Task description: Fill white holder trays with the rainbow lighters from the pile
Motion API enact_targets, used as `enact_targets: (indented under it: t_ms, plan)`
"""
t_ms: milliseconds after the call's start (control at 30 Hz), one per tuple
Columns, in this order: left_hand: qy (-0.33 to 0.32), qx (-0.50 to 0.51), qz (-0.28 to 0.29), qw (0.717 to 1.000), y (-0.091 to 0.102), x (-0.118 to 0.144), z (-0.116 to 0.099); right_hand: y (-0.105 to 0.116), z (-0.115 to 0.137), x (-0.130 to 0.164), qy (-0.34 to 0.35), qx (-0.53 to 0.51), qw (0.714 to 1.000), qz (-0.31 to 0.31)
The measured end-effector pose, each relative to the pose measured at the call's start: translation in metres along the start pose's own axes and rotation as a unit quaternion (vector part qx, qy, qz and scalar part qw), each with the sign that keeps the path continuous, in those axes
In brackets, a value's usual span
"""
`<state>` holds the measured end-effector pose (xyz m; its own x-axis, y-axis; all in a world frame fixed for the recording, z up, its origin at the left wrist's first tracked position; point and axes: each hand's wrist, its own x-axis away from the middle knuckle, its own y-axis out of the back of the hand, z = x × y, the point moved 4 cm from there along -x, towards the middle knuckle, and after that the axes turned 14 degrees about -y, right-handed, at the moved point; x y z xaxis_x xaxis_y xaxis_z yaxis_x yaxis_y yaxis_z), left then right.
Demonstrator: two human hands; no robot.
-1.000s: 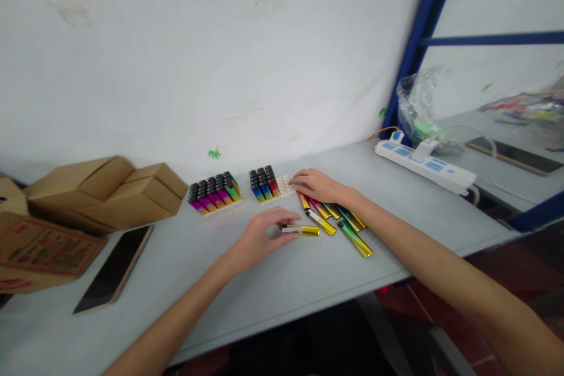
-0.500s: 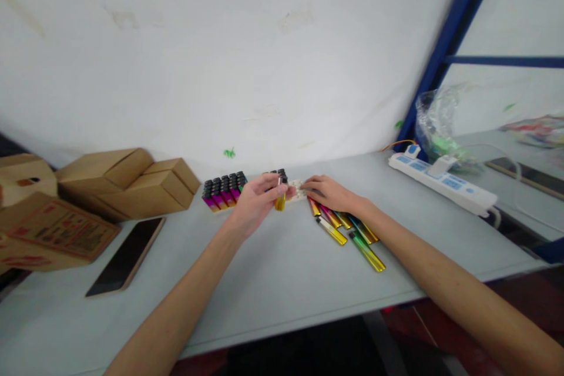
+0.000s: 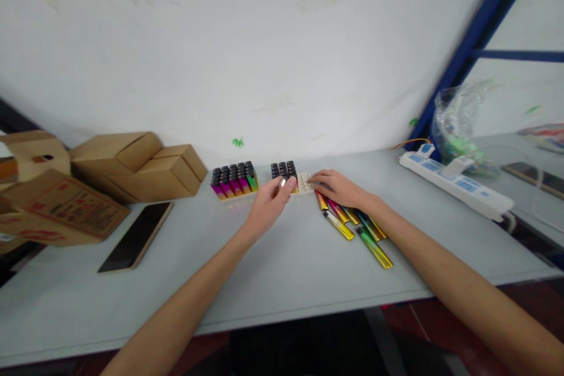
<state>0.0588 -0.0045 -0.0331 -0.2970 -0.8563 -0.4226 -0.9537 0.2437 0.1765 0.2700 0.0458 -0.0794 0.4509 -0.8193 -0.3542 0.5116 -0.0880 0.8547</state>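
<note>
My left hand (image 3: 269,204) is closed around a lighter (image 3: 282,183), whose metal top shows between thumb and fingers; its body is mostly hidden. The hand is at the front of a white rack (image 3: 305,183) with rows of round studs or holes. Black-topped lighters (image 3: 282,168) stand upright in the rack's left part. My right hand (image 3: 338,188) grips the rack's right end, with its fingers over the top. Loose lighters in shiny gold, pink and green lie beside and under this hand, among them a yellow one (image 3: 339,226) and a green-gold one (image 3: 374,248).
A block of upright purple-orange lighters (image 3: 233,181) stands left of my left hand. Further left are a phone (image 3: 136,238) and cardboard boxes (image 3: 132,170). On the right lie a white power strip (image 3: 456,185) and a plastic bag (image 3: 458,123). A white wall (image 3: 264,59) rises behind.
My left hand has brought the lighter from in front of the rack to the standing lighters and tilted it out of sight. My right hand stays at the rack's end. The view has shifted slightly.
</note>
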Motion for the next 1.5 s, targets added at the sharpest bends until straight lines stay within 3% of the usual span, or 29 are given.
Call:
enact_targets:
  t_ms: [100,467,700,833,967,1200,1367,1500]
  plan:
    - [-0.027,-0.091,-0.014,0.995,0.003,0.002,0.004,0.001,0.0,0.0,-0.004,-0.002,1.0,0.001]
    - [-0.036,-0.187,-0.002,0.982,0.001,0.008,0.002,0.001,0.0,0.001,0.002,0.011,1.0,0.002]
    - [-0.037,-0.203,0.009,0.978,-0.001,0.009,0.006,-0.001,-0.001,0.0,0.001,0.008,1.0,-0.001]
    - [-0.053,-0.124,0.005,0.991,0.001,0.003,0.004,-0.001,0.0,0.0,-0.003,0.008,1.0,-0.002]
    - [-0.073,-0.026,0.018,0.997,0.006,-0.015,-0.005,-0.001,0.001,-0.001,-0.015,0.018,1.0,-0.001]
    - [-0.16,-0.062,0.01,0.985,0.019,-0.074,-0.023,0.002,0.006,-0.001,-0.01,0.021,1.0,0.0]
    - [-0.169,-0.123,0.025,0.978,0.018,-0.113,-0.008,0.003,0.008,0.0,0.001,0.008,1.0,-0.009]
    - [-0.122,-0.194,0.112,0.967,0.014,-0.128,0.015,0.003,0.008,0.0,0.005,0.006,1.0,-0.01]
